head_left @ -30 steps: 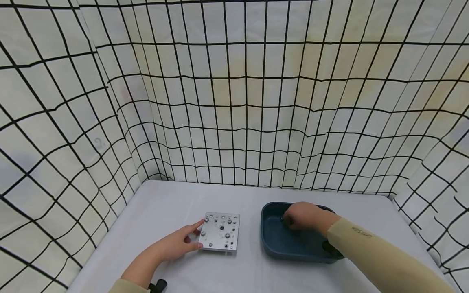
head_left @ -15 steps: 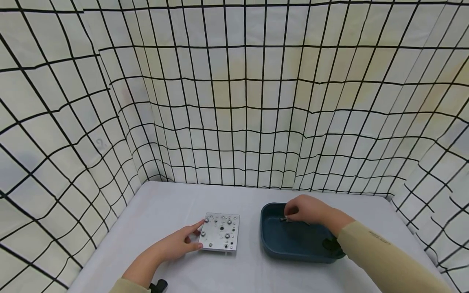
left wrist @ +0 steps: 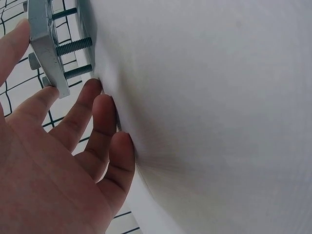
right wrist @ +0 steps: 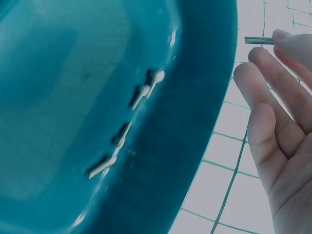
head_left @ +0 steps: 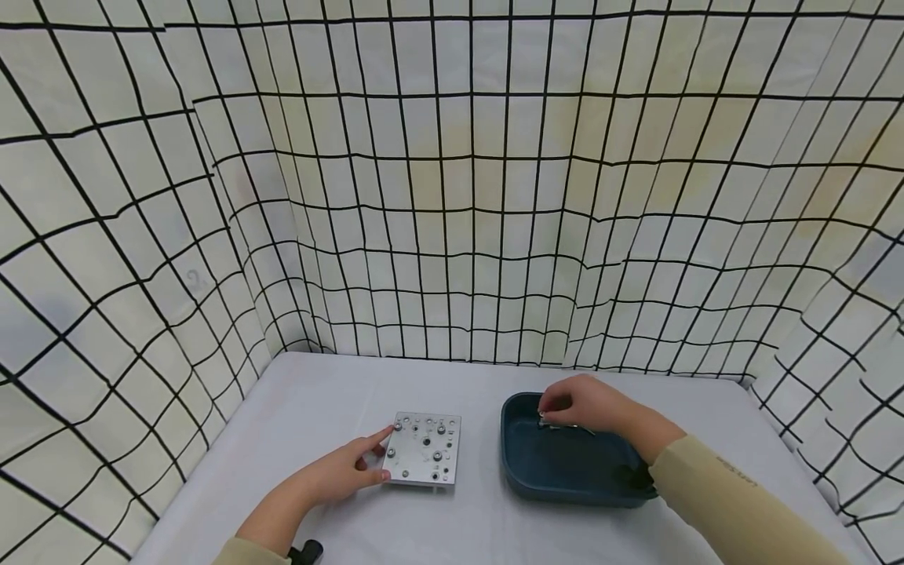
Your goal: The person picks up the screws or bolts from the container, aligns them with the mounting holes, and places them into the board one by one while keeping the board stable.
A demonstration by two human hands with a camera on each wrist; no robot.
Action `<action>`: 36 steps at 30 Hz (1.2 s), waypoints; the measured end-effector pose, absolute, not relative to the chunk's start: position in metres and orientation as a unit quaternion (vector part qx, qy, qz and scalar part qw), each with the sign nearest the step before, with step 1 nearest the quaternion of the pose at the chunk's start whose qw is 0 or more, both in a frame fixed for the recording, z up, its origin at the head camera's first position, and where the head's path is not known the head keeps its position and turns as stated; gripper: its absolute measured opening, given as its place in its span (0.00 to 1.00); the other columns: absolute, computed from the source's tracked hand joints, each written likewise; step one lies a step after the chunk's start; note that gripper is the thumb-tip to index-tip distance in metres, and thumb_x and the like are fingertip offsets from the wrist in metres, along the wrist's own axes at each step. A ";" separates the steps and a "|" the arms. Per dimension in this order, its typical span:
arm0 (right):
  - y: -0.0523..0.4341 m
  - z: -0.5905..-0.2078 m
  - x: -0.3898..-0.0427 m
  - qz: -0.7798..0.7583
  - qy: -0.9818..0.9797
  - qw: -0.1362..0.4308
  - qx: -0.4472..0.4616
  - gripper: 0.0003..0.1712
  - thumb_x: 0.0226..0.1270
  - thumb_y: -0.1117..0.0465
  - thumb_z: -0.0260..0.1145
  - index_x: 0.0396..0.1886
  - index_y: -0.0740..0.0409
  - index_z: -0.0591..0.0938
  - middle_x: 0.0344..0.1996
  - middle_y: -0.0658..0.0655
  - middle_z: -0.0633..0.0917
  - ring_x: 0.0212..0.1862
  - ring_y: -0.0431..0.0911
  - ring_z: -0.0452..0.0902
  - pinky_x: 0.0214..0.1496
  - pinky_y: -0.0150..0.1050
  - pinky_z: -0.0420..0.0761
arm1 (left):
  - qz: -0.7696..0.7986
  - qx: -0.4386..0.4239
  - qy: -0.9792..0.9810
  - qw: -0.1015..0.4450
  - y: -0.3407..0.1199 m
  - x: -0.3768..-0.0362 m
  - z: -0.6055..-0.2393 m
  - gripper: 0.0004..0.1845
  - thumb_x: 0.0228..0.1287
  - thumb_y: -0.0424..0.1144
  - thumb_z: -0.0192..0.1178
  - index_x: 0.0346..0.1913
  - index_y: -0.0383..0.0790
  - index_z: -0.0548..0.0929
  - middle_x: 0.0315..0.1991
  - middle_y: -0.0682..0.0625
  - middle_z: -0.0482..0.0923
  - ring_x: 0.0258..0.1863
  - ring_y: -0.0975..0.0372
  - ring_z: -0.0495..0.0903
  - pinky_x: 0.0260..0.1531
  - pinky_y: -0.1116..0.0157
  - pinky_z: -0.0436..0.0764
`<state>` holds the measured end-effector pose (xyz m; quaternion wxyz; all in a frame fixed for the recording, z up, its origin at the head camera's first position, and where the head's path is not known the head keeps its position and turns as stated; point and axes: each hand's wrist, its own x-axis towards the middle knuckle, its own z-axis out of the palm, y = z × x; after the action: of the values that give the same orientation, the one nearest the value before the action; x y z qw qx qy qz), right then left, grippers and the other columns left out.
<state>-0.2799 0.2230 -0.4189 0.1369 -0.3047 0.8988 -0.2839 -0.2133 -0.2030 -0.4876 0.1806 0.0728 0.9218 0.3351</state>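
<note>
My right hand [head_left: 582, 402] pinches a bolt [right wrist: 258, 40] between thumb and finger, its threaded shank sticking out past the fingertips. The hand is over the far part of a dark blue tray [head_left: 565, 497]. Several loose bolts [right wrist: 100, 167] lie in a line along the tray's inner edge in the right wrist view. On the left, my left hand [head_left: 342, 471] touches the left side of a square metal plate [head_left: 417, 463] with thumb and index finger. Bolts sit in some of the plate's holes, and threaded shanks [left wrist: 74, 46] stick out beneath it.
A white cloth [head_left: 480, 518] covers the table under plate and tray. White walls with a black net [head_left: 473, 235] close in the back and both sides. A dark patch [head_left: 632, 477] shows in the tray's near right corner beside the sleeve.
My right hand has come up from the tray floor and shifted slightly left, with a small metal piece in its fingertips. The left hand and the plate stay put.
</note>
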 end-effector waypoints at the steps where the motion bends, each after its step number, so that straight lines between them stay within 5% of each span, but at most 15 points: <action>1: 0.220 -0.418 -0.279 -0.291 0.896 0.140 -0.304 0.08 0.69 0.56 0.68 0.44 0.52 0.87 0.37 0.44 0.86 0.38 0.39 0.81 0.41 0.36 0.80 | 0.335 0.072 0.922 0.181 -0.203 -0.213 -0.488 0.44 0.58 0.55 0.70 0.76 0.54 0.63 0.55 0.52 0.73 0.35 0.60 0.70 0.33 0.61 0.72; 7: 0.199 -0.415 -0.275 -0.333 0.879 0.164 -0.300 0.10 0.69 0.56 0.68 0.46 0.55 0.86 0.37 0.49 0.88 0.35 0.49 0.84 0.37 0.40 0.82 | 0.337 0.074 0.921 0.181 -0.204 -0.214 -0.489 0.44 0.58 0.55 0.70 0.76 0.55 0.63 0.55 0.52 0.74 0.35 0.60 0.70 0.33 0.61 0.73; 17: 0.155 -0.416 -0.276 -0.338 0.869 0.164 -0.322 0.04 0.69 0.57 0.68 0.40 0.44 0.87 0.33 0.45 0.87 0.29 0.42 0.82 0.36 0.39 0.81 | 0.331 0.072 0.924 0.179 -0.205 -0.215 -0.491 0.45 0.57 0.56 0.70 0.76 0.55 0.63 0.55 0.52 0.74 0.35 0.60 0.71 0.33 0.61 0.73; 27: 0.110 -0.415 -0.270 -0.312 0.865 0.184 -0.347 0.06 0.68 0.58 0.68 0.42 0.52 0.88 0.33 0.40 0.85 0.27 0.45 0.83 0.33 0.35 0.79 | 0.334 0.080 0.922 0.178 -0.206 -0.215 -0.490 0.45 0.58 0.56 0.70 0.77 0.55 0.62 0.55 0.52 0.74 0.34 0.60 0.71 0.32 0.61 0.72; 36: 0.078 -0.429 -0.260 -0.272 0.865 0.211 -0.366 0.04 0.67 0.59 0.69 0.40 0.47 0.88 0.31 0.38 0.83 0.27 0.35 0.78 0.31 0.32 0.79 | 0.339 0.086 0.919 0.183 -0.206 -0.216 -0.491 0.44 0.59 0.56 0.69 0.77 0.54 0.62 0.56 0.51 0.73 0.34 0.60 0.71 0.32 0.61 0.72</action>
<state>-0.2603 0.0777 -0.4290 0.2106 -0.3662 0.8647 -0.2717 -0.2157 -0.2063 -0.4911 0.1830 0.0856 0.9189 0.3387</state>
